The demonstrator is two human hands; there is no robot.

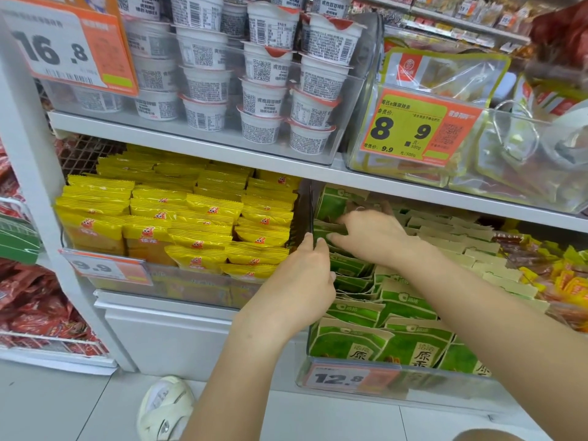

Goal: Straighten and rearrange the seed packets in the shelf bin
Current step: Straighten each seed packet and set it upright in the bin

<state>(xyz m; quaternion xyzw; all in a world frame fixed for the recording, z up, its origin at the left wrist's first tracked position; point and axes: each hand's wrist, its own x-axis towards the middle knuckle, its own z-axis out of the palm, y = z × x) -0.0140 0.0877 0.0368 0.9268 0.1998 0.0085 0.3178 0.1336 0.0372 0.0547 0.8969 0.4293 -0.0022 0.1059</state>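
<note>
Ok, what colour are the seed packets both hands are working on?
Green with cream tops, the seed packets show best in the head view.

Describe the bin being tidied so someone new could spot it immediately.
On the lower shelf, right of the yellow packets, sits a clear bin of green seed packets. Only it carries a 12.8 price tag and has both hands in it.

White shelving (197,140), pale tiled floor (63,405), orange price tags (416,128).
</note>
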